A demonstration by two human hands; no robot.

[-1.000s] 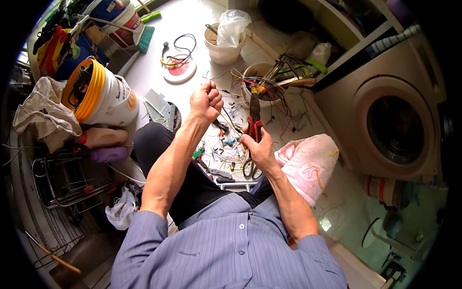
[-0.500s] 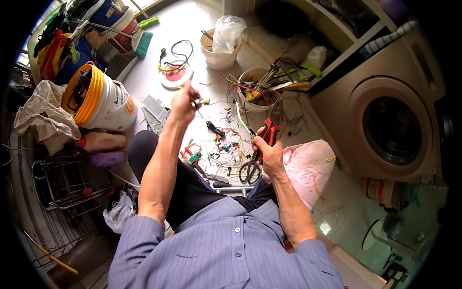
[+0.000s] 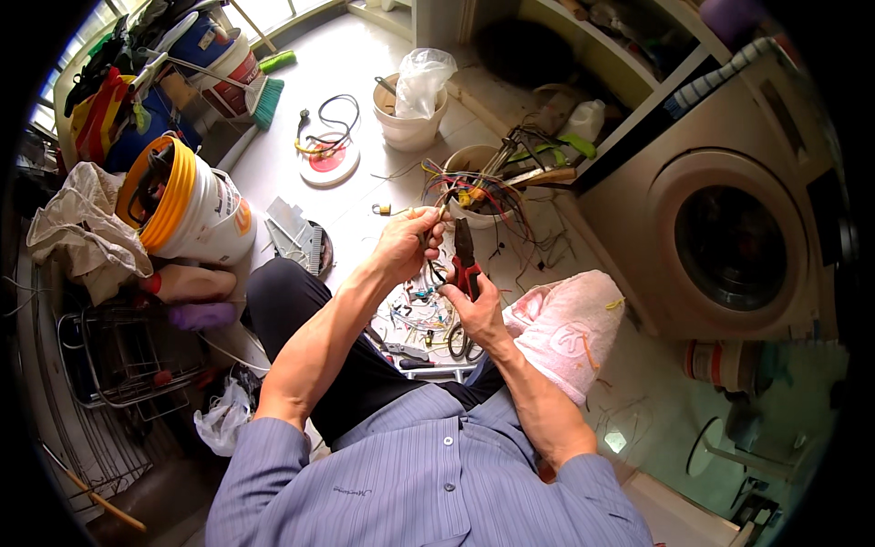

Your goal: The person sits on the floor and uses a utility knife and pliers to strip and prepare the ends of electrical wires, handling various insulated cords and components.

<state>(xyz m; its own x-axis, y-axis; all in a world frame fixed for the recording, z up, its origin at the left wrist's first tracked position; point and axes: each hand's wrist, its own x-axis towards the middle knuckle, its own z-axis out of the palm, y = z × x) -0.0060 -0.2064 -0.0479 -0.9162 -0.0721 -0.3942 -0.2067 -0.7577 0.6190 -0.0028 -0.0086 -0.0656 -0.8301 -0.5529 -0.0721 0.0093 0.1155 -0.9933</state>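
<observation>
My left hand (image 3: 410, 242) is closed with its fingertips pinched around a thin cable (image 3: 444, 211) beside the jaws of the pliers. In my right hand (image 3: 479, 314) are combination pliers (image 3: 465, 264) with red handles, their dark jaws pointing up and away from me. Black scissor loops (image 3: 463, 343) hang below the same hand. Between and under my hands, loose wire scraps (image 3: 415, 314) in several colours cover the floor, partly hidden by my hands. A small brass-coloured padlock-like piece (image 3: 381, 209) lies to the left of my left hand.
A bucket of wires (image 3: 472, 162) stands just ahead, and a white bucket with a plastic bag (image 3: 410, 123) farther back. A round red-and-white disc (image 3: 330, 160) with a cable lies ahead left. A pink towel (image 3: 574, 333) covers my right knee; a washing machine (image 3: 656, 246) stands at right.
My left hand has moved right and nearer, from beside the disc to the cable near the pliers. My right hand has shifted left and slightly lower with the pliers and scissors.
</observation>
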